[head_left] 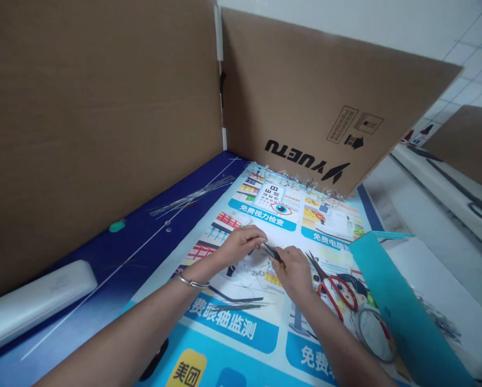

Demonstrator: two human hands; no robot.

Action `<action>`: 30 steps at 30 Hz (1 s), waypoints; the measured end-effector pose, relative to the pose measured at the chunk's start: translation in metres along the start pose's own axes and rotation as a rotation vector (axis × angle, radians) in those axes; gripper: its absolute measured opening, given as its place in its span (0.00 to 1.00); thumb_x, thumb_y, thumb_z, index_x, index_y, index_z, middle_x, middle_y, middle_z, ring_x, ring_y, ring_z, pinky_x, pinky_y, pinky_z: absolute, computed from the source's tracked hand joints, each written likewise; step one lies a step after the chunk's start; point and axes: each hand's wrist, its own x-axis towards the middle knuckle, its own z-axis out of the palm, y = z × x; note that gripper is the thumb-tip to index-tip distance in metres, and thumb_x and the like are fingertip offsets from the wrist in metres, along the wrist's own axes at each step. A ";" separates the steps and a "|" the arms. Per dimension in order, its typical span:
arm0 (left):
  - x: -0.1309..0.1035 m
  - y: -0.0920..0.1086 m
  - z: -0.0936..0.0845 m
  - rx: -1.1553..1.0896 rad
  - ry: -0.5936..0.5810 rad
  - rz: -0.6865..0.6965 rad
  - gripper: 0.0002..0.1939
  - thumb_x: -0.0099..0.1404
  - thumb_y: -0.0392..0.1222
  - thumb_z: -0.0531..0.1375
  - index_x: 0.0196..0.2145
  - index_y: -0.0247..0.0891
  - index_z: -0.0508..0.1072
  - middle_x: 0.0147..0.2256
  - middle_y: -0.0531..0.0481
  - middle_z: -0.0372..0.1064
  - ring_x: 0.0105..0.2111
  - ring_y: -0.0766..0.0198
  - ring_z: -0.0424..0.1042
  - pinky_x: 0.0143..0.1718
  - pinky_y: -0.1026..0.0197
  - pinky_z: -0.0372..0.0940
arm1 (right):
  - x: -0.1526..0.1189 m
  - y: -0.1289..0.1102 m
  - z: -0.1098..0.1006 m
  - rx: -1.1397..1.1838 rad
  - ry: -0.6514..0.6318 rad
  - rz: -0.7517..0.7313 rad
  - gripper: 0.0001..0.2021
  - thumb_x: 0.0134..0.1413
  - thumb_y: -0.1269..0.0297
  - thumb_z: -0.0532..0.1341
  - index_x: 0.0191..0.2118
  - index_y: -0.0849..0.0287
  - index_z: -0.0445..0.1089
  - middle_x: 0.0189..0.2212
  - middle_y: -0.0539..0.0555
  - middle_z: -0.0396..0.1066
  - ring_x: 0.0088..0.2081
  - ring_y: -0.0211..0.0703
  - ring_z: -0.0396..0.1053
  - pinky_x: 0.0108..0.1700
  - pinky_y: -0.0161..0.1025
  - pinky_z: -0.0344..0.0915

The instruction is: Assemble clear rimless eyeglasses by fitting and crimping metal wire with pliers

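Note:
My left hand (243, 240) is closed in a pinch at the tip of a pair of pliers (274, 253); whatever lies between its fingers is too small to make out. My right hand (295, 271) wraps around the dark pliers, whose jaws point toward the left fingertips. Red-handled scissors (325, 276) lie open beside the right hand. Thin wire pieces (241, 307) are on the printed sheet below the hands. A round, clear-looking ring (373, 333) rests right of my right forearm.
Cardboard panels (104, 118) stand along the left and back. Small clear pieces (301, 181) line the back panel's foot. A wire bundle (192, 196) and a green blob (117, 226) lie left. A white bar (39, 301) sits front left. Right stands a teal box (402, 301) holding metal pieces (438, 318).

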 end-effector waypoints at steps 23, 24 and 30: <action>-0.002 -0.011 0.000 -0.049 0.012 -0.057 0.11 0.62 0.42 0.51 0.32 0.35 0.72 0.29 0.49 0.70 0.29 0.66 0.68 0.34 0.64 0.62 | 0.001 0.002 0.007 0.242 0.172 0.029 0.15 0.57 0.55 0.51 0.41 0.59 0.67 0.33 0.54 0.70 0.37 0.39 0.66 0.42 0.34 0.61; -0.002 -0.010 0.000 -0.045 0.015 -0.061 0.11 0.62 0.42 0.52 0.32 0.35 0.72 0.29 0.49 0.70 0.29 0.66 0.68 0.34 0.64 0.62 | 0.001 0.003 0.007 0.241 0.168 0.018 0.15 0.57 0.55 0.51 0.41 0.59 0.67 0.33 0.54 0.70 0.37 0.39 0.66 0.42 0.34 0.61; -0.006 -0.004 0.000 -0.026 0.040 -0.118 0.10 0.61 0.44 0.54 0.33 0.36 0.72 0.27 0.51 0.70 0.28 0.67 0.67 0.31 0.66 0.62 | 0.000 0.005 0.009 0.171 0.192 -0.030 0.14 0.58 0.57 0.51 0.43 0.58 0.68 0.37 0.55 0.68 0.39 0.38 0.66 0.42 0.35 0.62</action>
